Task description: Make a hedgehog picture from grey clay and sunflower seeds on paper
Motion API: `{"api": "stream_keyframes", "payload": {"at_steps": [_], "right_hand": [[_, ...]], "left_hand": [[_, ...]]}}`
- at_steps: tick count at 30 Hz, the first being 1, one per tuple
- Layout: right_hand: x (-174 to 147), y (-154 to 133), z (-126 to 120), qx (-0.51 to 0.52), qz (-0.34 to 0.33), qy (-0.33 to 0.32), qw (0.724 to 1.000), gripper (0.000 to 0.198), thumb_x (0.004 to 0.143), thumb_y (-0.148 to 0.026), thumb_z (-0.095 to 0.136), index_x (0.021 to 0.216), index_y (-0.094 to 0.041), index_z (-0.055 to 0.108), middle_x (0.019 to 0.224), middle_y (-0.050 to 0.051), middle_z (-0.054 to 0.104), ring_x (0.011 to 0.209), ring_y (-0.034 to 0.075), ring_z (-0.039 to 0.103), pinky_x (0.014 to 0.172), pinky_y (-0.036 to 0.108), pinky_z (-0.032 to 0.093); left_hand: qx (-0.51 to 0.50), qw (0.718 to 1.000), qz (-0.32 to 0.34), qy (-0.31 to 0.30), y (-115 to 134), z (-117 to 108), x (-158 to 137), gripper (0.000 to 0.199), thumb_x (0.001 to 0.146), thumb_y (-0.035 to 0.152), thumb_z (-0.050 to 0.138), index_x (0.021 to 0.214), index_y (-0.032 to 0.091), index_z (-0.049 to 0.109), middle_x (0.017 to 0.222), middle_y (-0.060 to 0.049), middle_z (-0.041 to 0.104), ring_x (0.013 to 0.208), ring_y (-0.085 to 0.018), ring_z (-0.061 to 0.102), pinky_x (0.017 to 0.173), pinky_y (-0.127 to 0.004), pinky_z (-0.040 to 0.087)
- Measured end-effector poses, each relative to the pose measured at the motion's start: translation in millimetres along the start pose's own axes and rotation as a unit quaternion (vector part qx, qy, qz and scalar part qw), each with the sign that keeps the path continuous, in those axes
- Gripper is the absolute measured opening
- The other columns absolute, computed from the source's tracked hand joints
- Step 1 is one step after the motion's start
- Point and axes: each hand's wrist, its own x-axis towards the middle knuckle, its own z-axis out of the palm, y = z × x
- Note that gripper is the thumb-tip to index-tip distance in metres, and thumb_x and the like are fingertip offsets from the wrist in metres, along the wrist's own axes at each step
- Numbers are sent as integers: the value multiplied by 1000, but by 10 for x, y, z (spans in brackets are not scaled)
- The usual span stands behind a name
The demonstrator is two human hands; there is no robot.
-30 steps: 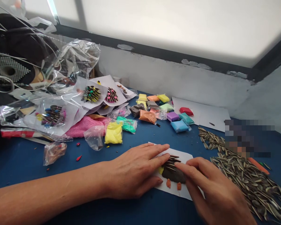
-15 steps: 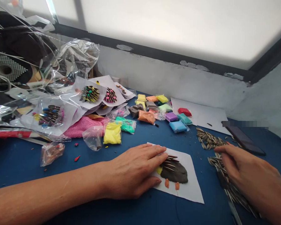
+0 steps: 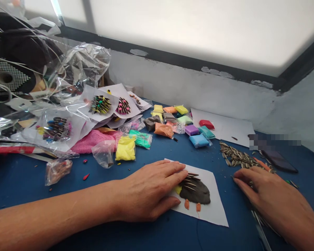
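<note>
From where I stand, a bare left hand (image 3: pixel 149 195) with slim fingers (image 3: pixel 176 167), left forearm (image 3: pixel 57 214) uncovered as far as I see, tapering toward the wrist (image 3: pixel 115 200), right hand (image 3: pixel 270 197) likewise bare.

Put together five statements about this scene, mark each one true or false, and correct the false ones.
1. The left hand has its fingers on a white paper. True.
2. The right hand is on that same paper. False: it is at the pile of striped seeds on the table.
3. Two small orange pieces lie along the lower edge of the dark clay shape. True.
4. Seeds cover the whole dark clay shape. False: those visible are toward its left end, and its right part is bare.
5. The blue packet lies next to the purple packet. True.
</note>
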Motion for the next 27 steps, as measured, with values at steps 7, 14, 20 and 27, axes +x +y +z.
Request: {"api": "stream_keyframes", "payload": {"at_steps": [7,14,20,27], "right_hand": [[9,-123,-79,39,-17,39,998,26,79,-42,44,73,-26,64,77,6,69,68,23,67,57,34,47],[-160,-171,-129,190,-67,58,978,29,88,-49,50,92,-27,67,80,0,75,65,17,72,47,22,52],[-224,-356,-159,292,-195,80,933,17,91,-34,63,105,-29,68,84,-2,76,68,14,74,56,13,57],[-283,-658,-153,250,-310,66,915,11,94,-20,55,100,-27,59,85,-2,66,72,10,68,64,14,55]], "left_hand": [[-7,1000,-4,-2,-12,-3,-2,57,93,25,59,144,8,42,149,-19,45,137,-31,44,118,-44,30],[-25,1000,-4,8,-13,-1,0,59,92,26,60,144,7,40,148,-19,47,137,-31,45,118,-45,31],[-26,1000,1,9,-24,7,-4,56,93,27,57,143,11,39,146,-19,49,136,-30,46,117,-45,31],[-21,1000,9,16,-20,9,-2,53,93,25,57,141,11,41,144,-18,51,135,-29,47,117,-44,31]]}}
